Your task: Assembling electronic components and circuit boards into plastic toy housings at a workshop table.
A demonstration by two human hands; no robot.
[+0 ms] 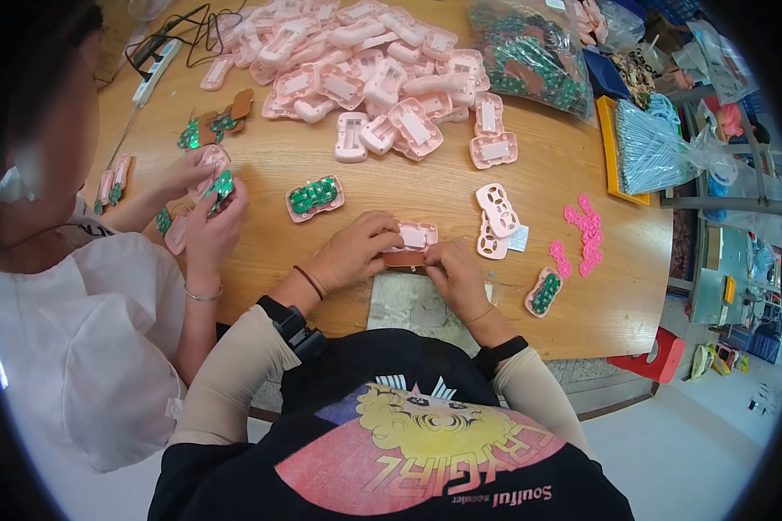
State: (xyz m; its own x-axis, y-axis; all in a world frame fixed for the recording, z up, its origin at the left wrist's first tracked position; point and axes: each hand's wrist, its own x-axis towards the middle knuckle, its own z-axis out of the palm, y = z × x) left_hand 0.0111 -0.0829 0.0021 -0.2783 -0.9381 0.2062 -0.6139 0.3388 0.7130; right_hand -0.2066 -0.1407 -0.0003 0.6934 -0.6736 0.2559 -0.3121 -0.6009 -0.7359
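Note:
At the table's near edge, my left hand [356, 250] and my right hand [460, 276] are closed on opposite ends of a brown circuit board [403, 259], tilted on its edge. Just behind it is a pink plastic half-shell [419, 234], its inner side up, with my left fingertips at its left end. My fingers partly cover both pieces. To the left lies another pink shell with a green circuit board [314, 198] in it. A similar filled shell [544, 293] sits right of my right hand. Two pink front covers with cut-out holes [496, 211] overlap nearby.
A big heap of pink shells [365, 65] covers the table's back. Bright pink button pads [588, 233] lie at right, near a yellow tray [613, 156] of bagged clear pieces. A bag of circuit boards [530, 61] stands behind. A co-worker's hands [213, 195] hold parts at left.

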